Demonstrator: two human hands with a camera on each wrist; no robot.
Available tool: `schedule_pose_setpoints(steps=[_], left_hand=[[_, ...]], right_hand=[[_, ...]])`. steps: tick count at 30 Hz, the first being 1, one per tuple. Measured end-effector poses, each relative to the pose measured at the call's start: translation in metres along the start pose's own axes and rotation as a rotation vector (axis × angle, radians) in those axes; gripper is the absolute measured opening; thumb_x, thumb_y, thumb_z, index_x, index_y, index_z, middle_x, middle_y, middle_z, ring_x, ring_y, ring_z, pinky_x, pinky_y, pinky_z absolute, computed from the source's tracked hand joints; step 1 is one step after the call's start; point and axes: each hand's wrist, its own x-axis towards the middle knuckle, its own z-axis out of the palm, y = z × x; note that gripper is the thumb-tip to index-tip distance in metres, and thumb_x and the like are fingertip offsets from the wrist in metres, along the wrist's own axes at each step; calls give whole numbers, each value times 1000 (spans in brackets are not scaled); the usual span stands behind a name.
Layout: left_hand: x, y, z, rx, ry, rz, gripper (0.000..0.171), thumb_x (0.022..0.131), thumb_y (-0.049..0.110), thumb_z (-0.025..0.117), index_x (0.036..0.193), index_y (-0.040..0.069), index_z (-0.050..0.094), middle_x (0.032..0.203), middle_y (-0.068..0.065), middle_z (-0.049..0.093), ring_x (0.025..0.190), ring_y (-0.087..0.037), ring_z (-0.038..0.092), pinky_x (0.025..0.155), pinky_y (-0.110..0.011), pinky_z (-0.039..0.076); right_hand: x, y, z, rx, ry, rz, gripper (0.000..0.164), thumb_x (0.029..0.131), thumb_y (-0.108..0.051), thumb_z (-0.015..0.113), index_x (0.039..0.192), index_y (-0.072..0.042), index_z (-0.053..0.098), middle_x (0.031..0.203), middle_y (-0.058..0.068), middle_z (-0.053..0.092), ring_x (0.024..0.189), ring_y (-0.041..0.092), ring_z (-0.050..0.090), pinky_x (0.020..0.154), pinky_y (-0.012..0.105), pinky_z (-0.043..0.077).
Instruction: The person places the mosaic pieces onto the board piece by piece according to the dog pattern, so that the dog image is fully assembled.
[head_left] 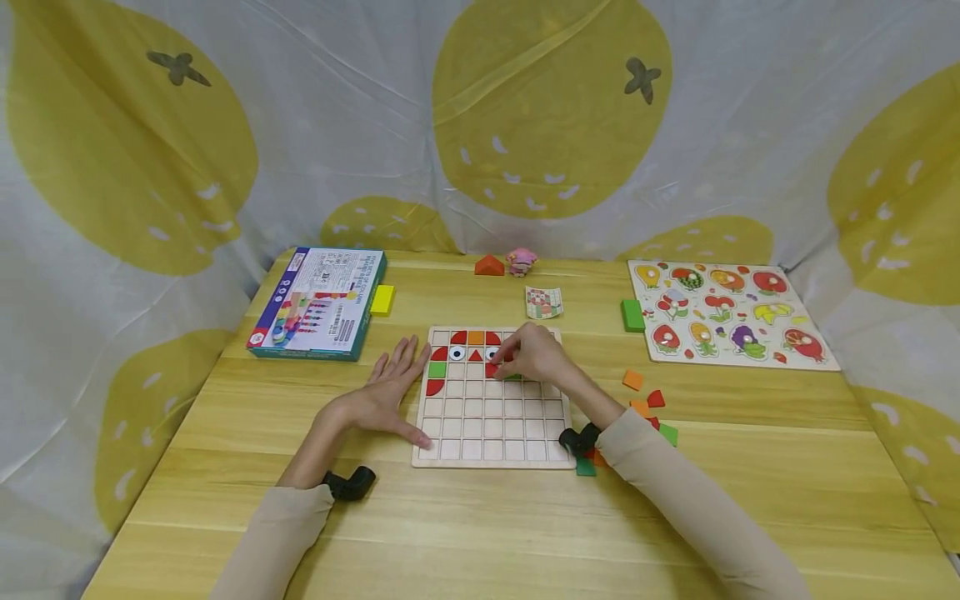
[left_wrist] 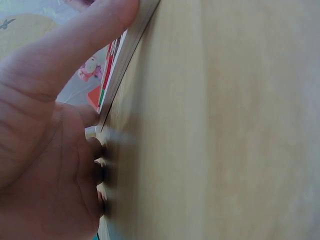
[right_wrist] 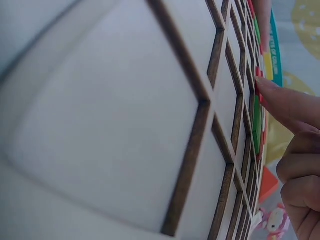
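A wooden grid board [head_left: 472, 428] lies flat on the table, with coloured tiles in its upper rows. Among them are a green square tile [head_left: 437, 370], an orange tile [head_left: 476, 337] and a white tile with a black eye dot [head_left: 457, 354]. My left hand [head_left: 386, 396] rests spread at the board's left edge, thumb on its lower left corner. Over the upper right of the board, my right hand [head_left: 536, 354] pinches a small red tile [head_left: 491, 370] at a cell. A green tile [right_wrist: 257, 125] sits beside that red one. The right fingers partly hide nearby cells.
Loose tiles [head_left: 633, 380] lie right of the board, partly under the right forearm. Behind it are a pattern card [head_left: 543, 302], a red triangular block [head_left: 490, 266] and a pink figurine [head_left: 521, 261]. A box [head_left: 318, 304] stands left, a fruit puzzle [head_left: 735, 315] right.
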Motion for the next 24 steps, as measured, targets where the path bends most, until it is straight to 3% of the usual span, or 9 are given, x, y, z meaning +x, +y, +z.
schedule_pose_setpoints(steps=[5,10,14,18,24], left_hand=[[1,1,0,11,-4,-6,142,58,66,81,156,14,-8,161,-15,-22,149,-34,-22,120,-58,-9],[2,0,0,22,-8,-9,142,58,66,81,155,14,-9,161,-15,-22,149,-34,-22,120,-58,-9],[3,0,0,19,-9,-5,143,58,65,82,155,14,-9,161,-16,-22,149,-35,-21,120,-59,-9],[5,2,-1,19,-14,-3,142,58,66,81,155,14,-9,161,-15,-22,149,-35,-21,120,-58,-9],[2,0,-1,11,-8,-3,142,58,65,82,155,14,-8,161,-16,-22,148,-35,-22,120,-59,-9]], right_hand=[[-1,0,0,-31,7,-6,12,70,-18,87,74,-11,78,70,-1,70,65,13,49,54,22,36],[0,1,-2,-80,-5,-30,14,70,-20,87,69,-12,76,64,-2,69,62,11,51,54,21,38],[-7,4,-16,-83,-75,-63,13,77,-23,82,81,-12,78,58,-4,57,53,9,39,51,20,31],[-34,17,-50,-74,-41,-48,18,86,-25,74,97,-12,77,56,-3,43,50,10,33,49,22,28],[-93,65,-96,-79,104,60,19,87,-25,71,100,-12,75,55,-3,34,48,11,28,46,24,26]])
